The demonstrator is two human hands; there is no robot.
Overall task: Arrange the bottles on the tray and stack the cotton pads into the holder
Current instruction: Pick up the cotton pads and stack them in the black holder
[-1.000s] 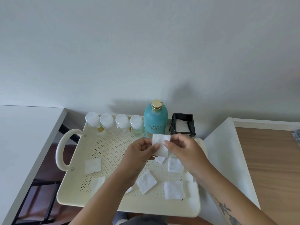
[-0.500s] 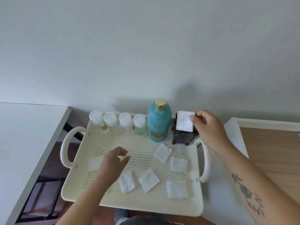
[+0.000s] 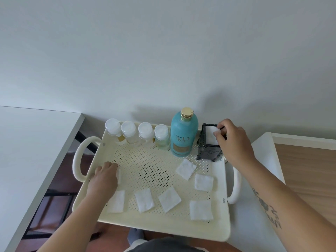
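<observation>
A cream perforated tray [image 3: 163, 228] carries several small clear bottles with white caps [image 3: 128, 128] in a row along its far edge. A tall teal bottle with a gold cap [image 3: 183, 135] stands right of them. The black cotton pad holder [image 3: 209, 151] stands at the far right corner. My right hand [image 3: 234, 142] pinches a white cotton pad [image 3: 211, 136] lying in the holder's top opening. My left hand [image 3: 104, 179] is curled over another pad [image 3: 119, 176] near the left rim, mostly hiding it. Several loose pads [image 3: 169, 198] lie flat on the tray floor.
The tray has looped handles on the left [image 3: 78, 159] and right [image 3: 235, 188]. A white tabletop [image 3: 27, 151] lies to the left across a gap. A white panel [image 3: 263, 160] and a wooden surface [image 3: 309, 170] are on the right. A wall is close behind.
My right hand carried the pad from in front of me to the holder and lowered it into the top. My left hand moved left and came down on a pad by the left rim.
</observation>
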